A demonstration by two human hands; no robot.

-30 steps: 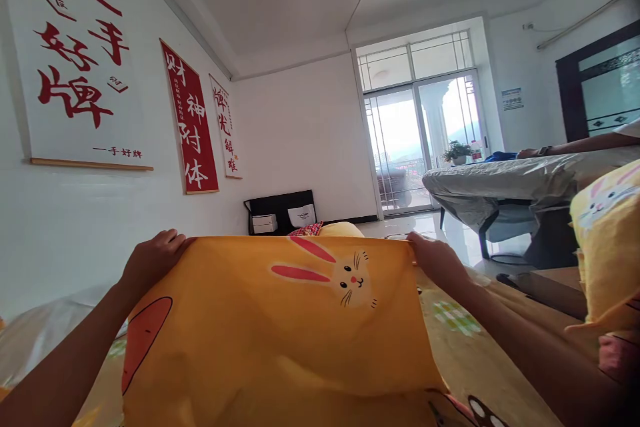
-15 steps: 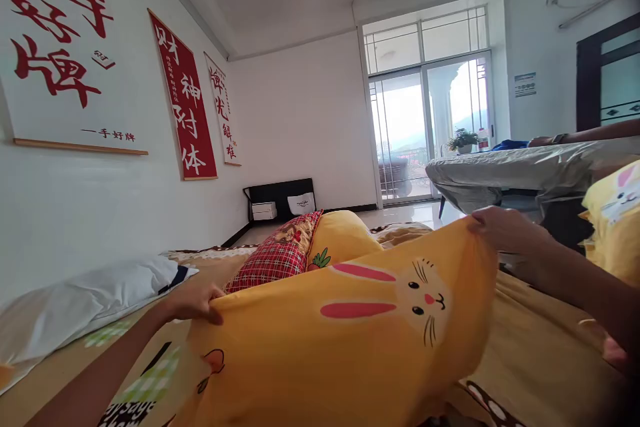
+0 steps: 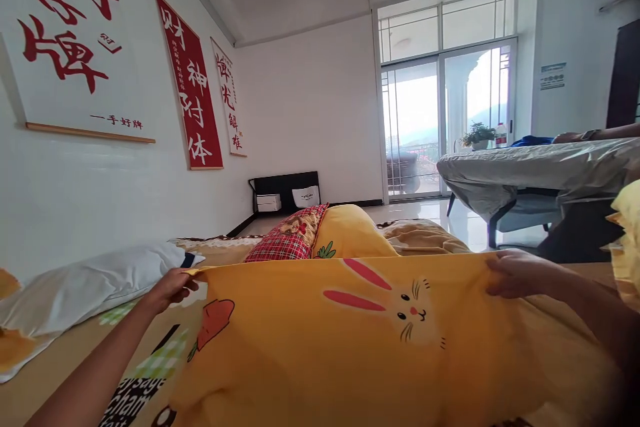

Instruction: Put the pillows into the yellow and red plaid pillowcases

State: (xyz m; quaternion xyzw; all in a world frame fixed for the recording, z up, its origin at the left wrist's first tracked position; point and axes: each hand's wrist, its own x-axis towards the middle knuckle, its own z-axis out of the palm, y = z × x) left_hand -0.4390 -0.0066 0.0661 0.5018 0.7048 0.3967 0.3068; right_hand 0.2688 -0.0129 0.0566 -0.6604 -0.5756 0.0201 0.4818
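Note:
A yellow pillowcase (image 3: 310, 340) printed with a white rabbit face and a carrot is stretched wide in front of me. My left hand (image 3: 173, 288) pinches its upper left corner between closed fingers. At the other end, my right hand (image 3: 517, 273) grips the upper right edge. The top edge runs nearly straight between the two hands, and the lower part hangs over the bed. Just beyond it lie a red plaid pillow (image 3: 285, 237) with a bear print and a yellow pillow (image 3: 353, 230).
A white pillow (image 3: 110, 277) lies on the patterned bedsheet (image 3: 95, 357) at the left. Rumpled brown bedding (image 3: 425, 238) is at the far side. At the right stand a plastic-covered table (image 3: 515, 163), a chair (image 3: 525, 213) and another person's forearm (image 3: 610, 134). Yellow fabric (image 3: 627, 240) shows at the right edge.
My left hand has moved left and slightly up, my right hand down and slightly right. The pillowcase is now stretched wider and its top edge is level. The camera view has shifted slightly.

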